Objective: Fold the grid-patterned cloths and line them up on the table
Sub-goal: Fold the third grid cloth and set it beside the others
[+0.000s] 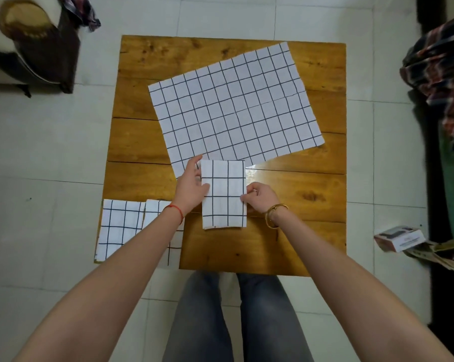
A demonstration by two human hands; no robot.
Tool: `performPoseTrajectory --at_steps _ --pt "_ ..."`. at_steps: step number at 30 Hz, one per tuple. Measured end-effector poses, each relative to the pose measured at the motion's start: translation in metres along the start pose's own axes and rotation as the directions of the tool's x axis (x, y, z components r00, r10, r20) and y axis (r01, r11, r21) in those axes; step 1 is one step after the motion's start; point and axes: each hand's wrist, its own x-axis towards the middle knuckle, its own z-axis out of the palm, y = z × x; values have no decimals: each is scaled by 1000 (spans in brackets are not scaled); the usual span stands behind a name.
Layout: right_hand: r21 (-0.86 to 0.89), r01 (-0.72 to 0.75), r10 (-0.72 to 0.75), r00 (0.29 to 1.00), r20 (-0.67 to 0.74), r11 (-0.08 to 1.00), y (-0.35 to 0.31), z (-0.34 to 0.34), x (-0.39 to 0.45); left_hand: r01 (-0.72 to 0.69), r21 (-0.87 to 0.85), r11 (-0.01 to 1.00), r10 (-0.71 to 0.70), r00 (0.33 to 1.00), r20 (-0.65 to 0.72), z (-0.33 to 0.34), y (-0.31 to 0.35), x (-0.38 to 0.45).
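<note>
A folded white cloth with a dark grid [223, 194] lies on the wooden table [286, 246] near its front middle. My left hand [192, 184] holds its left edge, thumb on top. My right hand [261, 195] pinches its right edge with curled fingers. Two more folded grid cloths lie at the front left: one at the corner [119, 227], the other [155, 212] partly hidden under my left forearm. A large unfolded grid cloth [233, 105] lies spread flat and askew across the far half of the table.
The table stands on a pale tiled floor. A small box [398, 237] and papers lie on the floor to the right, beside patterned fabric [440, 71]. A dark chair with a cushion [32, 43] stands at the far left. My legs in jeans are below the table's front edge.
</note>
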Motion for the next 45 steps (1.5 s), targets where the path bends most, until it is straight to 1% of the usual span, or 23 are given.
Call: performPoseTrajectory --at_steps 2,5,8,10,14,19,24,29,32,35,38,42,45 --pt "6 -15 15 1000 14 1000 9 16 -9 -2 10 1000 2 999 40 -5 -17 -3" --pt "-23 -38 38 999 11 999 24 40 -20 -33 71 997 25 994 103 -11 -39 -11" --pt "-97 -44 43 999 -19 994 38 62 -28 -60 88 994 47 989 139 -17 -57 -22" --pt "-133 -55 50 998 -44 990 44 75 -34 -77 107 991 62 988 140 -20 -67 -28" --pt "-189 -65 51 995 -80 980 53 95 -39 -140 218 966 102 979 178 -26 -87 -32" --pt "-279 -75 49 994 -99 957 55 111 -39 -254 402 880 183 961 206 -31 -101 -32" --pt "-368 -93 64 994 -91 925 56 117 -38 -287 488 824 209 955 210 -31 -106 -27" --pt "-463 -120 94 993 -77 878 57 120 -37 -288 508 812 211 956 204 -30 -109 -25" --pt "-540 -92 64 995 -70 837 57 123 -39 -287 501 816 215 956 198 -29 -112 -24" --pt "-661 -59 17 997 -71 748 56 122 -43 -287 490 823 217 956 197 -28 -115 -22" --pt "-729 -49 -38 994 -103 683 54 118 -48 -292 485 824 223 955 197 -28 -116 -22" --pt "-751 -43 -137 975 -175 658 54 111 -55 -307 479 822 259 952 166 -30 -116 -25" --pt "-760 -13 -226 951 -210 649 53 102 -60 -310 508 804 274 950 147 -35 -110 -30"
